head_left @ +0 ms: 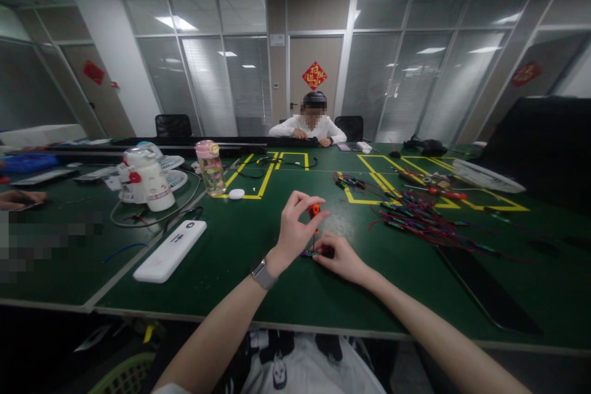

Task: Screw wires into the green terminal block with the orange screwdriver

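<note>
Screwdriver handle (316,210): orange/black. Tabletop (240,228): green, yellow tape outlines (268,176). Wires (425,221): red, blue. Power bank (170,253): white, black marks.

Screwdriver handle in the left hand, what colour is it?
The screwdriver handle is orange with dark parts, in the head view.

The screwdriver (316,210) has a plastic-looking handle and metal shaft; the surface (221,298) is smooth with a soft sheen; the power bank (170,253), smooth plastic.

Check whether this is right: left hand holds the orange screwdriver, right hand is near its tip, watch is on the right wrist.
Wrong wrist: the head view shows the watch on the left. The left hand holds the orange screwdriver; the right hand is near its tip.
</note>
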Available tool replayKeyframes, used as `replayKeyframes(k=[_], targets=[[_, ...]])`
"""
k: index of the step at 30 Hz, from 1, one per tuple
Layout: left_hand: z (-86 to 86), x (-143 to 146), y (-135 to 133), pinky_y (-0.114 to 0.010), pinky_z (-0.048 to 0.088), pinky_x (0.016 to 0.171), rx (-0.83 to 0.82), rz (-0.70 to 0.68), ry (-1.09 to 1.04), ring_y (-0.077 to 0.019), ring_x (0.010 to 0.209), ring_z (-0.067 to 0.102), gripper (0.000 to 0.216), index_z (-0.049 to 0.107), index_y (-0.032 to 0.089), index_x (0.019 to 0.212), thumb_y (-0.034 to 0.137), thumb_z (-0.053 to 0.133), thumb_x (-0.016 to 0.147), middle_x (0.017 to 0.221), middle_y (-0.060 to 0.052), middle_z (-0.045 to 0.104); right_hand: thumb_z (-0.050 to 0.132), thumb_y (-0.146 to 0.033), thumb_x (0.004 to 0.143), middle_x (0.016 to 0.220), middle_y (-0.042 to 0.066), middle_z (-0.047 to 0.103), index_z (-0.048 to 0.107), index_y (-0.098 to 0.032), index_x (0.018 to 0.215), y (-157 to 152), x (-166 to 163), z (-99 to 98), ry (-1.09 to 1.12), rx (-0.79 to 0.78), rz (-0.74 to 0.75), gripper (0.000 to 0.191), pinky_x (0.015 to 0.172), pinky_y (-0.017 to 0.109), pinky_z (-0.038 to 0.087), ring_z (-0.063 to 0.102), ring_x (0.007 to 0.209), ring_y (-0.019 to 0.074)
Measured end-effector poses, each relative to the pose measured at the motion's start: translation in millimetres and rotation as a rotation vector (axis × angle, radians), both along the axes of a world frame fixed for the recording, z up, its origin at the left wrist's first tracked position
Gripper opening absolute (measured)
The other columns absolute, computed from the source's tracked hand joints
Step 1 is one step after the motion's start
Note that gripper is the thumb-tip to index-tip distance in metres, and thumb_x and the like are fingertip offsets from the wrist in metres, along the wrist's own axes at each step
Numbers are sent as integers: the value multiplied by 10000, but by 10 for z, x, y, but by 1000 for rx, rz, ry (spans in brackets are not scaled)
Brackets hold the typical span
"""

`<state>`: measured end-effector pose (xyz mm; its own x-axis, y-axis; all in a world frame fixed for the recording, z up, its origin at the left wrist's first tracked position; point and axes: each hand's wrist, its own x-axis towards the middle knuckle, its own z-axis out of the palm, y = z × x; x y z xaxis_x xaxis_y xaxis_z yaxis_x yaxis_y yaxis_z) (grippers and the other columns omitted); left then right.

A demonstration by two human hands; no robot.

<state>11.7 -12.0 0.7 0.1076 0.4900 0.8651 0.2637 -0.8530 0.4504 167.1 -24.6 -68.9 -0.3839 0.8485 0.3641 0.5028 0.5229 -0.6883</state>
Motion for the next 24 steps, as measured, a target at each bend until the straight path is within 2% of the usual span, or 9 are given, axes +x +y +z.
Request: replayKeyframes(k=[8,13,15,17,20,22,24], targets=[[-2,14,3,-253,470,764,-117,-61,-9,-141,840,576,186,680,216,1046,194,640,866,930,-24,566,666,-64,712,761,21,577,695,-147,787,5,-2,-13,-3,3,2,116,657,273,440,552,688,156],[23,-4,-41,-293,469,869,-146,-171,22,-171,996,599,277,634,224,1173,192,452,966,1066,-61,626,663,-57,705,749,16,573,693,-148,783,6,-4,-13,8,12,5,124,652,269,440,549,689,155],[22,-4,-45,-301,473,870,-151,-203,36,-172,993,610,289,620,224,1192,192,434,973,1069,-62,648,667,-64,708,750,15,571,696,-149,784,5,-3,-9,6,11,7,117,650,267,439,547,688,153],[11,2,-35,-287,483,809,-131,-166,31,-159,897,615,245,642,219,1145,199,498,948,982,-48,648,669,-68,710,755,16,574,698,-150,784,3,-3,-7,3,9,5,115,651,268,439,546,689,152],[-7,8,-14,-258,475,712,-63,-47,-13,-132,755,566,148,690,212,1006,213,636,869,842,-11,574,670,-65,706,759,17,577,701,-150,789,3,-4,-8,0,8,-1,123,657,270,441,550,695,154],[-5,5,-14,-255,472,697,-36,2,-19,-128,736,548,136,696,212,967,234,685,833,818,0,540,669,-64,707,765,18,579,702,-151,793,4,-4,-10,2,4,1,127,660,271,444,553,699,155],[8,-4,-29,-265,481,727,-32,-2,11,-141,791,568,158,689,217,1016,252,637,871,871,-17,563,665,-62,708,767,18,582,701,-151,793,3,-3,-9,8,1,6,129,659,271,445,554,697,153]])
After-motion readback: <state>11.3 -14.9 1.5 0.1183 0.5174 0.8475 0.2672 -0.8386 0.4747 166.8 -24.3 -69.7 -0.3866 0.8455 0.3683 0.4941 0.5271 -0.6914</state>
